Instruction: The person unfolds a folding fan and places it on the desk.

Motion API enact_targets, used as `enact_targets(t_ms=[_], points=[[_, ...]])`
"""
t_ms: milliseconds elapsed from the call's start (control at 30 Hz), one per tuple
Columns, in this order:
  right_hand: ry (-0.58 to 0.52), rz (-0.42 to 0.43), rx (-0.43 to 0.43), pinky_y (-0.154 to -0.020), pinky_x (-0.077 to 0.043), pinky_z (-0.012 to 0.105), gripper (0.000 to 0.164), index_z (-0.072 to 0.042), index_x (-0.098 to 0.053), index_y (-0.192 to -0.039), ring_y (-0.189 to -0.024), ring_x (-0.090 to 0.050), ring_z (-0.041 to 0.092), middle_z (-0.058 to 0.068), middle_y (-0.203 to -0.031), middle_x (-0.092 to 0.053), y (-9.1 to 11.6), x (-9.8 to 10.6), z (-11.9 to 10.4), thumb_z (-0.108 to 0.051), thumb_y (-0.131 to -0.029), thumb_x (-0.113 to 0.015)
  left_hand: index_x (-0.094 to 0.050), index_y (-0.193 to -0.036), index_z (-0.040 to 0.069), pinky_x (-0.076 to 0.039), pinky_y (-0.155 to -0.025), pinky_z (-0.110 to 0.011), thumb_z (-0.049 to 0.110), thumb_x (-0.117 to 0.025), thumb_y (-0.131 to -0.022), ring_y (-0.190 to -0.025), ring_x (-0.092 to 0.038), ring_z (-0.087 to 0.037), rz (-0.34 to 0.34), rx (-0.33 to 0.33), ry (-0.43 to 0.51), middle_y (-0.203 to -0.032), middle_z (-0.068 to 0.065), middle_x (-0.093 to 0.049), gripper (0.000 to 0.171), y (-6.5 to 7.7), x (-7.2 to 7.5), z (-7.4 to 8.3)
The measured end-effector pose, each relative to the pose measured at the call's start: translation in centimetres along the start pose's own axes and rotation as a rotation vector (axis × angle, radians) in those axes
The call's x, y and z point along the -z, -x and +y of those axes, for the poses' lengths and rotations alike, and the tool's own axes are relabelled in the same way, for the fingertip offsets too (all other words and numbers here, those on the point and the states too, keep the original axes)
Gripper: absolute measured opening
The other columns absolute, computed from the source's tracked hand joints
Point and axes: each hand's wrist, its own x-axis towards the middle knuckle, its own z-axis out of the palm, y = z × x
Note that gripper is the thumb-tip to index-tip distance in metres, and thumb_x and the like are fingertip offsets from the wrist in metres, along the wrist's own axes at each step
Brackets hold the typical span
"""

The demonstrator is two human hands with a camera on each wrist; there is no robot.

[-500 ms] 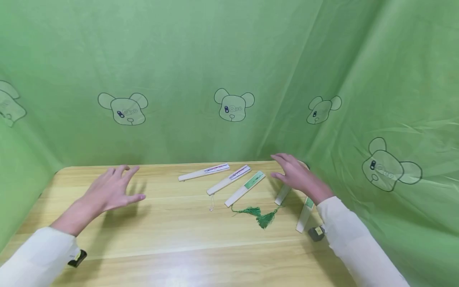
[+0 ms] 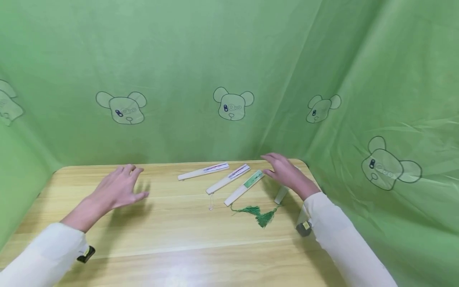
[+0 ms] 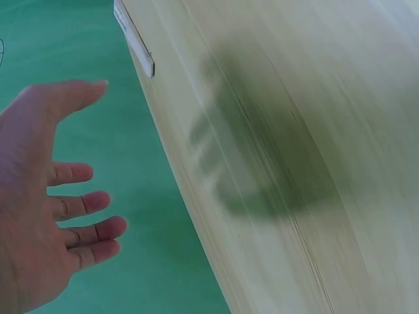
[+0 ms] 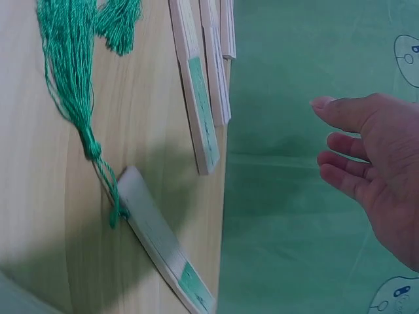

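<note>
Several folded hand fans lie spread on the wooden table. A white fan with a purple pattern (image 2: pixel 203 172) is leftmost, then a second purple-patterned fan (image 2: pixel 228 179) and a green-patterned fan (image 2: pixel 244 187). My right hand (image 2: pixel 287 171) hovers above the right end of the row, fingers loosely bent, holding nothing. Beneath it lies a fan with a green tassel (image 4: pixel 160 232), partly hidden in the head view. Another fan (image 2: pixel 302 215) is mostly covered by the right sleeve. My left hand (image 2: pixel 116 186) hovers over the table's left side, thumb apart from the fingers, nothing in it.
Green tassels (image 2: pixel 265 218) lie on the table (image 2: pixel 172 239) in front of the fans. A green curtain (image 2: pixel 179 131) printed with bear heads hangs behind the table's back edge and along both sides. Each wrist carries a small black device (image 2: pixel 86 254).
My right hand has moved left, closer to the green-patterned fan, and its sleeve covers more of the rightmost fan. My left hand has shifted slightly right. The fans have stayed in place.
</note>
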Motion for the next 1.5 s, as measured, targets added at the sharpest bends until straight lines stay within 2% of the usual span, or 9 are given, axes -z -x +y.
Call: enact_targets(t_ms=[100,433,767,967,1300,1500], points=[[-0.028,-0.004,0.006,-0.114,-0.053,0.057,0.056,0.004,-0.053,-0.145,-0.133,-0.057,0.045,0.027,-0.143,-0.058,-0.6,-0.6,-0.1,-0.019,-0.098,-0.073,-0.052,-0.142,-0.006,-0.05,-0.107,-0.071,0.05,-0.075,-0.088,-0.125,-0.057,-0.055,-0.003,-0.005,-0.009,-0.14,-0.035,-0.057,0.082,-0.3,-0.1,0.3],[-0.057,-0.019,-0.002,-0.116,-0.052,0.054,0.055,0.001,-0.054,-0.146,-0.137,-0.055,0.044,0.026,-0.146,-0.057,-2.0,-2.5,-0.5,-0.021,-0.099,-0.071,-0.055,-0.139,-0.007,-0.053,-0.105,-0.068,0.045,-0.076,-0.089,-0.123,-0.059,-0.052,0.018,-0.046,-0.029,-0.136,-0.034,-0.059,0.075,-1.1,-1.0,1.5],[-0.075,-0.029,0.003,-0.119,-0.049,0.056,0.052,0.002,-0.055,-0.144,-0.138,-0.054,0.044,0.027,-0.147,-0.056,-3.4,-3.6,-1.5,-0.017,-0.099,-0.071,-0.054,-0.14,-0.005,-0.056,-0.103,-0.067,0.042,-0.076,-0.091,-0.126,-0.058,-0.051,0.003,-0.035,0.036,-0.141,-0.032,-0.056,0.072,-2.5,-1.9,2.7],[-0.1,-0.007,0.007,-0.118,-0.05,0.055,0.051,0.002,-0.056,-0.143,-0.136,-0.056,0.043,0.026,-0.144,-0.059,-3.9,-4.8,-1.6,-0.014,-0.097,-0.072,-0.056,-0.138,-0.005,-0.053,-0.11,-0.063,0.039,-0.079,-0.09,-0.13,-0.057,-0.047,0.02,-0.036,0.081,-0.14,-0.03,-0.059,0.069,-3.6,-2.5,3.1],[-0.121,0.017,0.017,-0.118,-0.051,0.054,0.047,0.002,-0.059,-0.14,-0.133,-0.059,0.042,0.025,-0.141,-0.063,-4.6,-6.4,-1.8,-0.015,-0.098,-0.071,-0.059,-0.135,-0.005,-0.06,-0.102,-0.057,0.031,-0.082,-0.089,-0.12,-0.063,-0.043,0.058,-0.065,0.098,-0.131,-0.027,-0.064,0.062,-5.1,-3.5,3.3],[-0.121,-0.005,-0.003,-0.119,-0.05,0.052,0.046,-0.001,-0.059,-0.141,-0.135,-0.059,0.04,0.022,-0.142,-0.062,-5.0,-7.0,-2.0,-0.017,-0.099,-0.07,-0.06,-0.135,-0.004,-0.058,-0.105,-0.057,0.03,-0.081,-0.09,-0.121,-0.062,-0.043,0.061,-0.047,0.131,-0.133,-0.026,-0.064,0.06,-6.2,-4.3,3.9]])
